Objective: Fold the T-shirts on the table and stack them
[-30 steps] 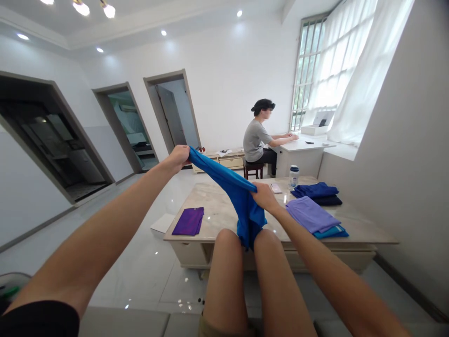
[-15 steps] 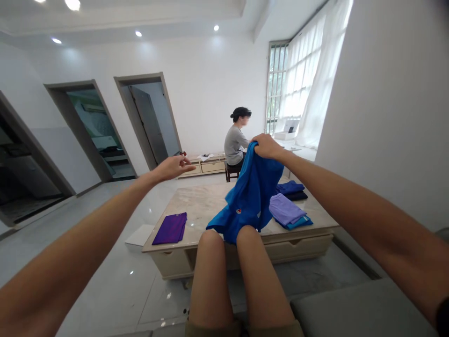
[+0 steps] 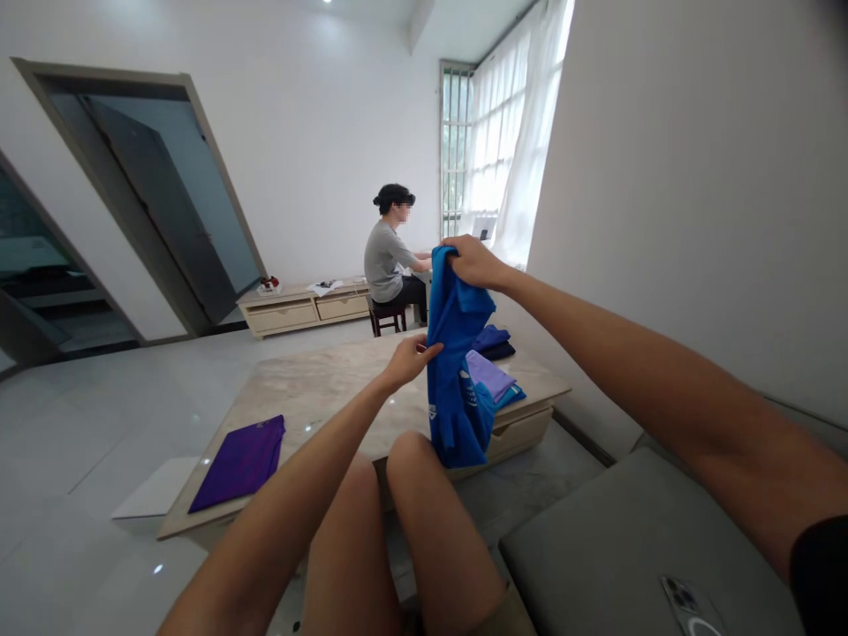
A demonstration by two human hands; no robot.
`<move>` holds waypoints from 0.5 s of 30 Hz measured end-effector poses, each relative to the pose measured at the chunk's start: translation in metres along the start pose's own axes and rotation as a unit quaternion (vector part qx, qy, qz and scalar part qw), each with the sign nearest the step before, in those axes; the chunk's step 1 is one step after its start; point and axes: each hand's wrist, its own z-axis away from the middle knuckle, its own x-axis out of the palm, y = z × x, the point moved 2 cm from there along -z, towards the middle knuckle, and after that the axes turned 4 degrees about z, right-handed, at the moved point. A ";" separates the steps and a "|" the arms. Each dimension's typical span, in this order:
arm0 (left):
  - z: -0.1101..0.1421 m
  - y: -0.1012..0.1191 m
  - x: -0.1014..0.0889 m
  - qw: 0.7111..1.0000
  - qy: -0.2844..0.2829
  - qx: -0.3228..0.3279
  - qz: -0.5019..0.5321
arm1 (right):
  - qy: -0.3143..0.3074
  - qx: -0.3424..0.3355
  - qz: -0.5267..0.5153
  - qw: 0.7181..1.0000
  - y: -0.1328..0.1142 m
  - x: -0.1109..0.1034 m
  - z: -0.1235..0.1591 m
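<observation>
My right hand (image 3: 473, 263) grips the top edge of a bright blue shirt (image 3: 457, 380), which hangs down in loose folds with small white print on it. My left hand (image 3: 411, 364) is beside the shirt, its fingers reaching the shirt's left edge and holding no cloth that I can see. Below them, a pale marble table (image 3: 318, 380) carries a folded purple shirt (image 3: 242, 464) at its near left. Folded lavender (image 3: 488, 374) and teal (image 3: 510, 396) garments sit in a stack behind the hanging shirt, with a navy pile (image 3: 494, 339) beyond.
A grey sofa (image 3: 629, 548) lies to my right, with a phone (image 3: 685, 605) on it. A white board (image 3: 155, 488) is on the floor by the table. A seated person (image 3: 388, 261) works at the far window, past a low cabinet (image 3: 305, 309).
My left hand has let go of the shirt and come down to its side. My right hand still holds it up. The view has turned left.
</observation>
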 end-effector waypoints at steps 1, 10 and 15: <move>-0.001 0.001 -0.011 0.999 -0.027 -0.010 0.023 | 0.000 -0.003 -0.014 1.000 0.006 -0.005 0.000; -0.007 0.036 -0.037 0.995 0.098 -0.016 0.002 | -0.024 -0.073 -0.043 0.996 -0.007 -0.026 -0.005; -0.009 0.086 -0.119 0.942 0.295 -0.028 -0.156 | -0.026 -0.058 0.104 0.992 0.028 -0.062 -0.010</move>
